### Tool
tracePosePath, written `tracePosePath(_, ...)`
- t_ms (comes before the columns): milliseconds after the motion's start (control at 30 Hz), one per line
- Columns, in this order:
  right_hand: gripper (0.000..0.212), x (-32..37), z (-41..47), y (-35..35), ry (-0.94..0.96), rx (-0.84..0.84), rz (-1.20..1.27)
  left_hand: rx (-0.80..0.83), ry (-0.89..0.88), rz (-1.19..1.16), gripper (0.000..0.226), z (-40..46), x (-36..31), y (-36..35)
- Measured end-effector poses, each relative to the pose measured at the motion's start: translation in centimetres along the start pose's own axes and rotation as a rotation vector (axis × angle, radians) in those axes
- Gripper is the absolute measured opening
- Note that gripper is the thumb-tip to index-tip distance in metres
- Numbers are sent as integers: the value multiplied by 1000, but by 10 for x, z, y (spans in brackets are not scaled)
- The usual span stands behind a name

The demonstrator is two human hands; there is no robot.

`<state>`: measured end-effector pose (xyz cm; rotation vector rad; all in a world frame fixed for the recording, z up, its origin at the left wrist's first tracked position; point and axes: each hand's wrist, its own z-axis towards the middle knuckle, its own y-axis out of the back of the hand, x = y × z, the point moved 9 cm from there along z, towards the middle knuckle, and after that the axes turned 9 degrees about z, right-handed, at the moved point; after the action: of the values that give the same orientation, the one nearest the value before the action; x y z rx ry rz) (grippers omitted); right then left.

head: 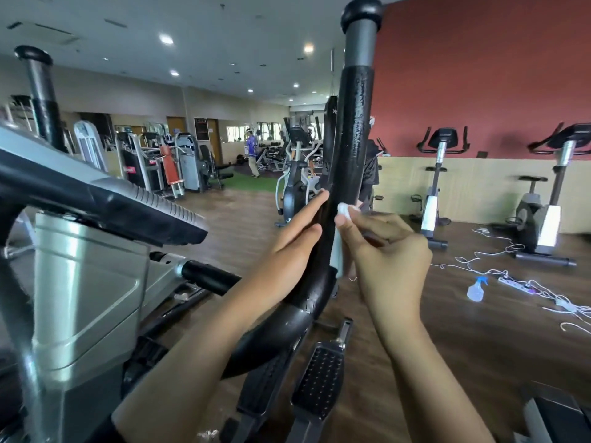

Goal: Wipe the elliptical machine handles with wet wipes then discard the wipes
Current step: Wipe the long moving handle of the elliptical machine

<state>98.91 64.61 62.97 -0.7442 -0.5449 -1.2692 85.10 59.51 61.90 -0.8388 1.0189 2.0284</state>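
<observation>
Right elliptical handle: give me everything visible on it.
The handle is a tall black tube that looks foam-wrapped, its surface cracked and glistening, with a grey band and round black cap on top. It stands near upright and curves left at the bottom. The left hand lies flat along it; the right hand presses a white wipe on it.

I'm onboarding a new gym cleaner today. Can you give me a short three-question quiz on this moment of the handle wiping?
1. True or false: the left hand lies with straight fingers on the tall black foam-covered handle.
2. What does the right hand press to that handle?
3. Where is the clear plastic spray bottle: A) on the wooden floor, B) on a bike seat?

Key: 1 true; 2 a white wet wipe; 3 A.
</observation>
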Motion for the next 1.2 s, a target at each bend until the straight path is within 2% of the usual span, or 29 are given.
tracePosePath(267,18,4,55,-14,87,-60,-46,-19,-34,55,46,18,-5,-2)
tracePosePath(500,14,7,45,-13,198,-14,-34,-18,-61,60,46,35,-4,0)
tracePosePath(667,14,12,96,-22,209,-83,12,-12,-88,92,49,54,-7,0)
tracePosePath(800,10,13,98,-22,243,-40,52,-24,-126,33,52,72,-11,-1)
tracePosePath(933,17,11,87,-23,311,-7,52,-62,-171,-24,55,91,-16,0)
tracePosePath(1067,5,28,124,-29,341,-46,103,-104,-195,-87,57,105,-25,3)
tracePosePath(1200,8,42,144,-34,393,-48,97,-116,-210,-124,56,113,-27,3)
